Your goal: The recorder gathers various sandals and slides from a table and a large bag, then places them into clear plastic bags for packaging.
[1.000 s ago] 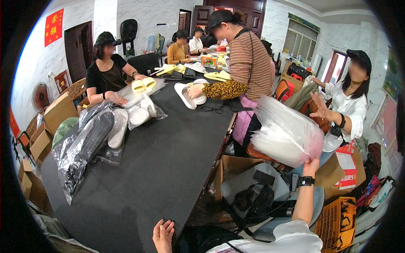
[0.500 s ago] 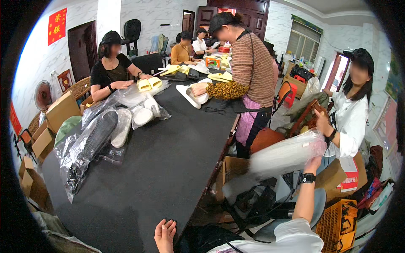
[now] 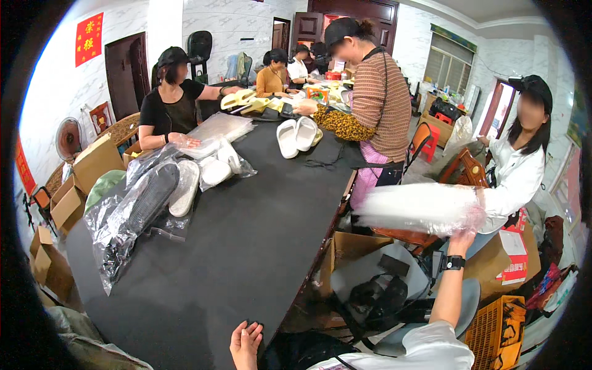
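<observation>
"Hands?"

"Left hand point(image 3: 245, 345) half-open, empty, by the table point(image 3: 203, 277) edge; right hand point(image 3: 461, 238) closed on plastic bags point(image 3: 416, 206), near a person in white point(image 3: 515, 176)."

"Handling?"

"Light, floppy, slippery, I'd guess; hold the pinkish end point(image 3: 473, 217)."

"Writing?"

"Print on the red box label point(image 3: 515, 269); farther off, yellow characters on a red wall sign point(image 3: 91, 39)."

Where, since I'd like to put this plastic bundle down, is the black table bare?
The widest free patch of the black table lies between the bagged dark footwear on the left, the table's right edge, the loose white slippers beyond and the left hand nearest. Crowded: the left side, and the far end around the yellow slippers.
</observation>
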A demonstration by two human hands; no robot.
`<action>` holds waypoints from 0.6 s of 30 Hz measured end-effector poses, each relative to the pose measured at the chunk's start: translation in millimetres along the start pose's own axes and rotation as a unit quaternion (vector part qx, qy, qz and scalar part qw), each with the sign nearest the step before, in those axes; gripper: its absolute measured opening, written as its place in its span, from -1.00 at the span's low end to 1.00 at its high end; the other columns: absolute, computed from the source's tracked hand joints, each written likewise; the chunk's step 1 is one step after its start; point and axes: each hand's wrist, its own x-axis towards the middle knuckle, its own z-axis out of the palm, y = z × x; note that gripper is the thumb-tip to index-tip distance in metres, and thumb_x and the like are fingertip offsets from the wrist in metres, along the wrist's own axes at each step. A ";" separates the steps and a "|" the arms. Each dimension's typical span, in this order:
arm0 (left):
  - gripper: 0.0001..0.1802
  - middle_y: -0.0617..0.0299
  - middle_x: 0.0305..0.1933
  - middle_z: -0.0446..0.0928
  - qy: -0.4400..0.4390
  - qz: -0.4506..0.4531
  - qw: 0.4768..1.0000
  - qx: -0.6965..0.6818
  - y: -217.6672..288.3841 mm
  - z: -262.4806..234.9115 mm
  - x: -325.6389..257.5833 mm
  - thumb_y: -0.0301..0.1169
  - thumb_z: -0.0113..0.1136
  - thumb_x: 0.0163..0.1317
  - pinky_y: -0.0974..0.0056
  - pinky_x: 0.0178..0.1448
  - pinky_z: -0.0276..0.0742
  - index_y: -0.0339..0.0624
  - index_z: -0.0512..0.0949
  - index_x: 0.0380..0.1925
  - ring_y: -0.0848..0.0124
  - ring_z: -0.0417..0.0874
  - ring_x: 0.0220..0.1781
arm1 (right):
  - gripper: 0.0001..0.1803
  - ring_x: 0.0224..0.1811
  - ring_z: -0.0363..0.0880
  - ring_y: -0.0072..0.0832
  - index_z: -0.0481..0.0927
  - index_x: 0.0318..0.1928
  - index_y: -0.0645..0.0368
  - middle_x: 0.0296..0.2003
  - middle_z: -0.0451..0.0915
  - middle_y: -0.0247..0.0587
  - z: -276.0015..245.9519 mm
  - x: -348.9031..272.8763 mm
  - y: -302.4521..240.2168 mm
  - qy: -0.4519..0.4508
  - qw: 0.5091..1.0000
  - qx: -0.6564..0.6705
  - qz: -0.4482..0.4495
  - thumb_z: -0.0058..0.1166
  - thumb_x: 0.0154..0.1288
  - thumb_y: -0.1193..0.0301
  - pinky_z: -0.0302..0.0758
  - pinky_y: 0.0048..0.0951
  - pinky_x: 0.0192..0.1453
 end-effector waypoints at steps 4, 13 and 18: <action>-0.58 -0.02 0.03 0.46 0.003 0.003 1.000 -0.005 1.4 -0.1 -1.7 -0.28 -0.09 0.35 0.29 0.13 0.40 -0.33 0.30 0.09 0.23 0.49 0.08 | -0.71 -0.08 0.49 -0.44 0.44 0.00 0.13 -0.08 0.51 -0.27 -3.2 27.6 2.8 0.024 0.999 0.036 0.012 -0.22 0.33 0.36 0.48 -0.46 -0.02; -0.59 0.02 0.02 0.47 0.010 0.014 1.000 -0.016 2.6 2.0 -2.8 -0.29 -0.07 0.34 0.32 0.12 0.41 -0.33 0.32 0.08 0.26 0.50 0.07 | -0.35 0.25 0.21 -0.06 -0.18 0.31 0.28 0.30 -0.06 0.09 61.9 8.5 -21.6 -0.077 0.990 0.019 -0.113 -0.19 0.36 0.38 0.20 -0.22 0.35; -0.61 -0.07 0.01 0.45 0.029 0.006 0.999 0.024 -13.0 -1.8 8.2 -0.35 -0.18 0.37 0.31 0.08 0.46 -0.42 0.25 0.07 0.25 0.52 0.06 | -0.47 0.04 0.41 -0.40 0.11 0.27 0.25 0.14 0.31 -0.08 88.1 -60.2 12.5 -0.173 0.973 -0.025 0.150 -0.16 0.31 0.46 0.41 -0.47 0.13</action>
